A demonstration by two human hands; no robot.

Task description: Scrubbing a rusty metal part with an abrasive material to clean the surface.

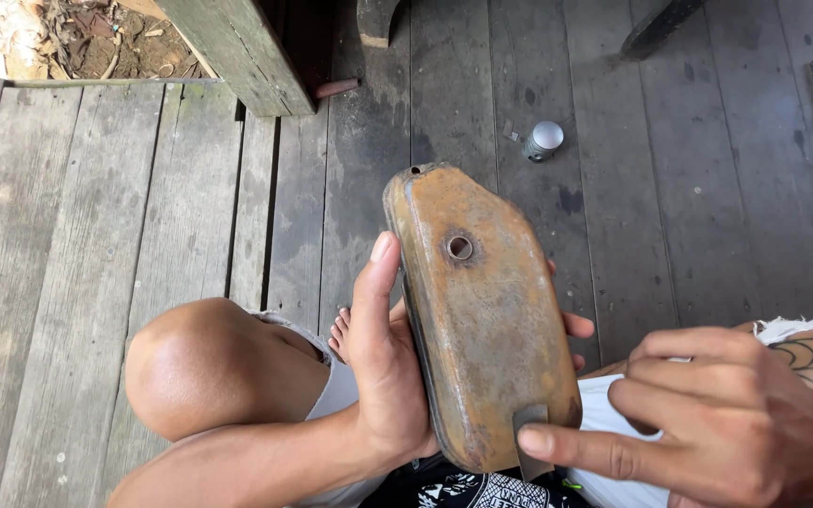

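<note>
Head view, looking down at a seated person on a weathered grey plank floor [96, 188]. Centre of frame: a rusty, orange-brown flat metal cover with rounded corners [482, 320], held tilted on edge above the lap, its long axis running from 11 o'clock to 5 o'clock. A small round hole [460, 247] sits in its upper part. Left hand [383, 362] grips the cover from its 9 o'clock side: thumb extended up along the left rim, fingers [578, 325] wrapped behind, tips showing past the right edge at 3 o'clock. Grasp is firm, closed around the cover. Right hand [717, 414] comes in from 4 o'clock; its fingers pinch a small grey strip, possibly abrasive paper [531, 435], with the forefinger pressed flat on it against the cover's lower end at 6 o'clock. Material of the strip cannot be confirmed. A bare knee [199, 367] lies at 8 o'clock of the cover; toes visible just beside the left wrist. On the floor at 1 o'clock, well apart from the cover, lies a small silver cylindrical can [543, 141]. A dark timber post [247, 52] stands at 11 o'clock.
</note>
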